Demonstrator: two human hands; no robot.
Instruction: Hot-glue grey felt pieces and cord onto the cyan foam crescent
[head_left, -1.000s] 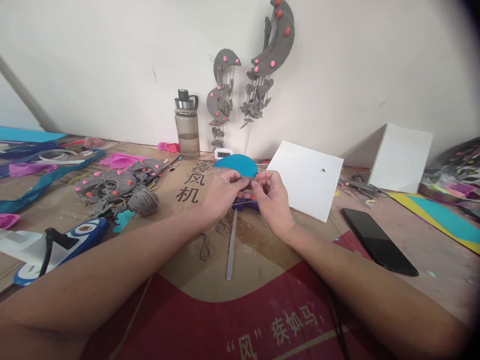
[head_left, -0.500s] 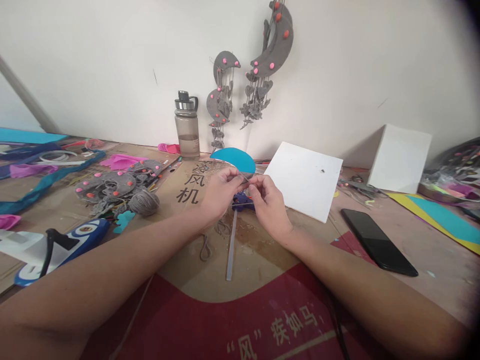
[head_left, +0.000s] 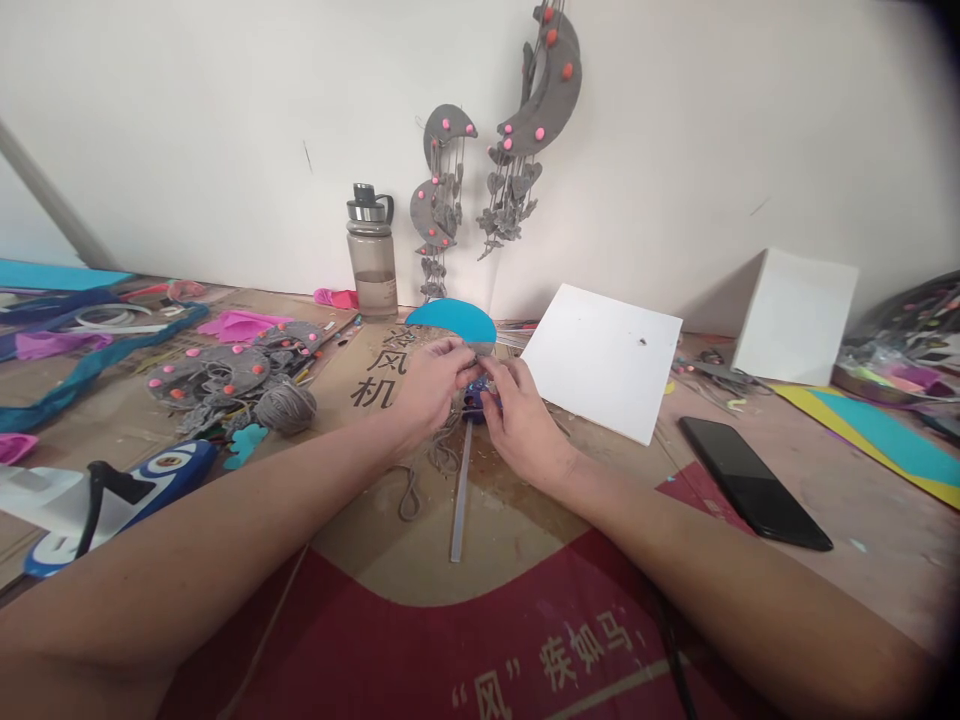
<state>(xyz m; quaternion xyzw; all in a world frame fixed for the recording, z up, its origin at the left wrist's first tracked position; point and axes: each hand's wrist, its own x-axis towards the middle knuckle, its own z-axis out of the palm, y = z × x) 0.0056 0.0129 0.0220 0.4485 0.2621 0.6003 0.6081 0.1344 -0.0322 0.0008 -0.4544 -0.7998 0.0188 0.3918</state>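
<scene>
My left hand (head_left: 435, 385) and my right hand (head_left: 525, 415) meet above the cardboard, their fingertips pinched close together. A small grey piece (head_left: 482, 349) shows at the left fingertips; whether it is felt or something else I cannot tell. The right fingers are closed against the same spot, mostly hiding what lies between them. Just beyond the hands is a bright blue curved sheet (head_left: 454, 318). Below the fingers lies a dark blue tool (head_left: 473, 402), partly hidden, with a translucent glue stick (head_left: 461, 495) extending toward me. Loose grey yarn (head_left: 410, 497) lies left of the stick.
Grey moon ornaments (head_left: 217, 370) and a yarn ball (head_left: 286, 404) lie left. A water bottle (head_left: 372, 255) stands at the wall, below hanging moon decorations (head_left: 551, 95). To the right are a white board (head_left: 604, 360) and a phone (head_left: 754, 485).
Both hands have come closer together, the right moving left and slightly down. The blue curved sheet has shifted a little left. The grey piece is now more covered by the fingers.
</scene>
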